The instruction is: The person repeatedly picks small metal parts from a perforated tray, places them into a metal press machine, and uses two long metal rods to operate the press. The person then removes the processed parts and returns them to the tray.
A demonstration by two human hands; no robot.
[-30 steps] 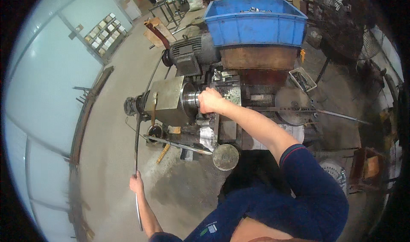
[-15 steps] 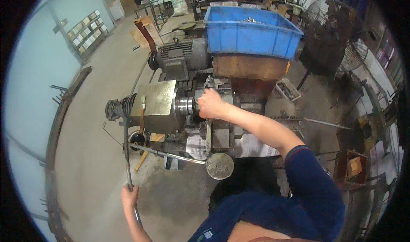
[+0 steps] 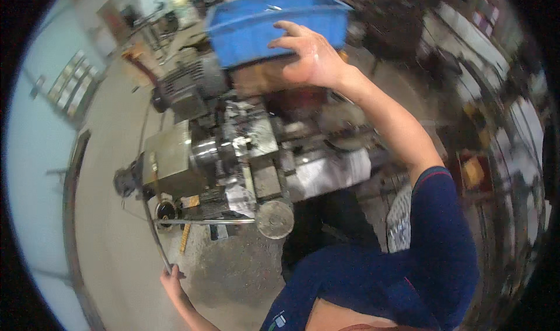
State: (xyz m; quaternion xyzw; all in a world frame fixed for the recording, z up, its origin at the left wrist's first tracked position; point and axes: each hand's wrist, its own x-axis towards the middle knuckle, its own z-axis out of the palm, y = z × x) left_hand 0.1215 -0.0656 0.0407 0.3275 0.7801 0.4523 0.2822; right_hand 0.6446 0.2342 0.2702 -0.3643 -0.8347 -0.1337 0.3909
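Low on the left, my left hand (image 3: 172, 281) is closed round the end of a long dark lever rod (image 3: 156, 232), which runs up to the left end of a lathe-like machine. My right hand (image 3: 313, 55) is raised in front of the blue plastic crate (image 3: 251, 42), fingers apart and holding nothing I can see. Below it on the machine are the boxy metal headstock (image 3: 166, 153) and the shiny round spindle nose (image 3: 204, 154). Right of the spindle, the tool slide (image 3: 261, 138) is smeared by motion. A round metal disc (image 3: 275, 219) ends a bright bar (image 3: 204, 221) near my body.
A ribbed electric motor (image 3: 195, 83) stands behind the headstock. White cloth (image 3: 332, 172) lies over the machine bed at the right. An open box (image 3: 473, 172) with something yellowish sits at far right. Small metal pieces (image 3: 273, 8) show in the crate.
My right hand has left the spindle area, risen toward the crate and opened. My left hand stays on the lever rod, slightly lower. The whole view has shifted and tilted.
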